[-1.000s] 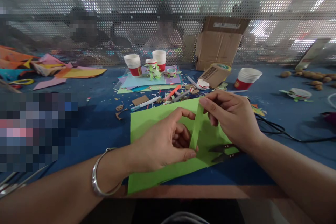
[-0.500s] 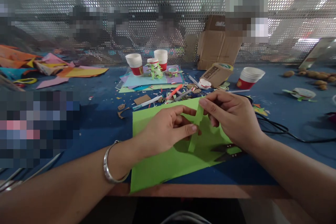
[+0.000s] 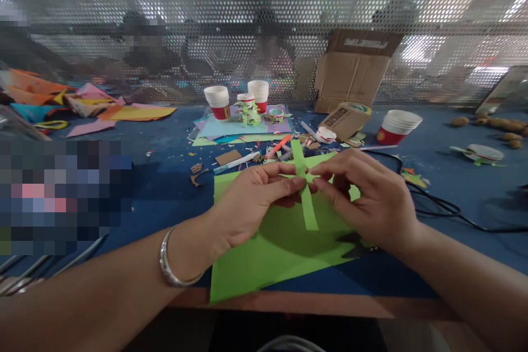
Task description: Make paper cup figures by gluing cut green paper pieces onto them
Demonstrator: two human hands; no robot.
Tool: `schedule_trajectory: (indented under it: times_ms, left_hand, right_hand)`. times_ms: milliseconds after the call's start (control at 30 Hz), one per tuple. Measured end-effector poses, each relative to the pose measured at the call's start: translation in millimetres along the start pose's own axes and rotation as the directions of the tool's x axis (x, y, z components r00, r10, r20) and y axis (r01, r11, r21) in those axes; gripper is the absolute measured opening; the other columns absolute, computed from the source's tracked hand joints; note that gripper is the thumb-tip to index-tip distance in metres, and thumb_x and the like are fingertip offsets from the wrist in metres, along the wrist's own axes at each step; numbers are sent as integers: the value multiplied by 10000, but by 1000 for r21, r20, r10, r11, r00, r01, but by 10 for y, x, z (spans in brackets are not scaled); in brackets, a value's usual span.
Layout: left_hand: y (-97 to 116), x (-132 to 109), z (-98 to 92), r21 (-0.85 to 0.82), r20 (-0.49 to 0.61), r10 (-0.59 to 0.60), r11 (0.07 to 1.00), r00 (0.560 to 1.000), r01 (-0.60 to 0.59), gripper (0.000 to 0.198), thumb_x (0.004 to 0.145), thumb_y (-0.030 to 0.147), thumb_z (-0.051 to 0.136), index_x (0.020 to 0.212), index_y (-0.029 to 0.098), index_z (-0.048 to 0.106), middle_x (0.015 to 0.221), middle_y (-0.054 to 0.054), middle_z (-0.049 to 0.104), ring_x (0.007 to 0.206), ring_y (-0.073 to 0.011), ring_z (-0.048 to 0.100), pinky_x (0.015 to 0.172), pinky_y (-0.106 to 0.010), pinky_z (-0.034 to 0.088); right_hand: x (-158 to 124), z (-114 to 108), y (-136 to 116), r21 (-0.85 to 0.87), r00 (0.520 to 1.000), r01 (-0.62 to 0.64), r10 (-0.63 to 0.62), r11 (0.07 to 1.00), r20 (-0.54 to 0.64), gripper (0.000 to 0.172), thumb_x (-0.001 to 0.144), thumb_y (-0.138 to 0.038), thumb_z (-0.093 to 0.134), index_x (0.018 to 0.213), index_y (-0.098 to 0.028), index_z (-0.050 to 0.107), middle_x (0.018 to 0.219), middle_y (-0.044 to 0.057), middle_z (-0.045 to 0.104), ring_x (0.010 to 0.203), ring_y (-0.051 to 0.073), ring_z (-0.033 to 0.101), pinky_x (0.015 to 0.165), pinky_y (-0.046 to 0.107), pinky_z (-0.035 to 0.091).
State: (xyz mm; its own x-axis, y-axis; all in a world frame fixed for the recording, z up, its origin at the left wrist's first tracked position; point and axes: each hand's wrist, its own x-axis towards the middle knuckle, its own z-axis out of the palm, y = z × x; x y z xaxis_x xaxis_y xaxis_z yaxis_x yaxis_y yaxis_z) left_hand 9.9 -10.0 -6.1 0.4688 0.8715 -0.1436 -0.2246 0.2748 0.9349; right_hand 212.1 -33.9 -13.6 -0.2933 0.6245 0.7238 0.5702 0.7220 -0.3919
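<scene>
Head view, green strip: The narrow green strip (image 3: 310,214) stands nearly upright above the green sheet, one end pointing toward the table's far edge, the other toward its front edge.
Left hand: The left hand (image 3: 247,203) pinches the strip near its middle, thumb in front and fingers behind; this grip seems to steady it while leaving both ends free.
Right hand: The right hand (image 3: 371,198) has its thumb and index finger drawn close together at the strip's right side, other fingers curled. A small green bit shows there; whether they grip it or only touch the strip, I cannot tell. Meeting mid-strip probably lets the other hand take the strain.
Green sheet: The green sheet (image 3: 247,253) lies under both hands, one corner reaching over the table's front edge (image 3: 289,302), likely for easy reach.
Cutting tool: A dark-bladed tool (image 3: 350,245) rests by the sheet's right edge, partly covered by the right hand, presumably parked within reach.
Pens and scraps: A white marker (image 3: 237,161) and an orange marker (image 3: 279,146) lie among clippings beyond the sheet's far edge.
Far edge: Paper cups (image 3: 218,110) and a cardboard box (image 3: 350,77) stand toward the table's far edge, perhaps to spare the front for handwork.
</scene>
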Motion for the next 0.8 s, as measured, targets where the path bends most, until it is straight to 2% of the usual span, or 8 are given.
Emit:
schedule_trajectory:
  times_ms: [67, 133, 333, 467, 600, 700, 800]
  left_hand:
    - [13, -2, -5, -18, -39, 1, 1000, 999, -1, 243, 802, 260, 846, 999, 138, 774, 869, -8, 727, 723, -62, 615, 677, -171, 469]
    - [25, -8, -5, -29, -73, -9, 1000, 997, 7, 245, 802, 253, 843, 1000, 129, 767, 847, -3, 709, 704, -54, 599, 648, -164, 441]
    - [26, -30, 10, -55, -64, -56, 997, 996, 53, 253, 784, 271, 853, 975, 146, 743, 869, -5, 711, 730, -69, 622, 677, -188, 426]
    - [20, -30, 16, -7, -36, -2, 1000, 999, 2, 197, 800, 284, 833, 918, 160, 737, 824, 12, 710, 704, -73, 640, 663, -198, 427]
    - [21, -13, 20, 92, -28, 83, 993, 996, -81, 180, 823, 314, 811, 880, 172, 716, 764, 29, 704, 673, -91, 673, 603, -200, 438]
    - [23, 10, 19, 158, -19, 144, 978, 989, -139, 274, 805, 347, 834, 975, 170, 711, 752, 27, 710, 676, -109, 688, 583, -203, 464]
    - [23, 39, 13, 200, -12, 164, 967, 986, -159, 352, 778, 358, 856, 1026, 156, 709, 784, 10, 726, 693, -120, 695, 583, -207, 484]
  right_hand:
    - [-11, 5, -10, 15, 995, 85, -86, 996, 44, 207, 924, -79, 648, 1072, -211, 705, 963, 51, 698, 791, 142, 663, 641, 254, 528]
    - [-13, 8, -20, 5, 990, 117, -117, 993, 78, 230, 921, -65, 638, 1096, -202, 698, 1011, 74, 695, 857, 158, 683, 654, 256, 540]
    - [-16, 0, -38, -105, 984, 139, -125, 985, 127, 243, 949, -103, 614, 1140, -235, 684, 1060, 81, 709, 782, 157, 682, 615, 270, 539]
    - [-9, -4, -43, -64, 986, 144, -137, 988, 98, 199, 948, -113, 624, 1085, -239, 695, 1018, 76, 703, 810, 163, 679, 631, 265, 533]
    - [2, 3, -44, 22, 990, 102, -104, 994, 95, 144, 936, -106, 621, 1001, -215, 690, 907, 47, 675, 711, 136, 629, 602, 256, 507]
    - [0, 19, -46, 31, 994, 11, -14, 999, 109, 88, 944, -146, 634, 963, -220, 678, 875, 22, 661, 621, 114, 582, 586, 267, 489]
    - [-4, 38, -48, 32, 991, -49, 44, 998, 124, 57, 943, -177, 648, 939, -229, 672, 872, 21, 666, 664, 135, 618, 615, 285, 495]
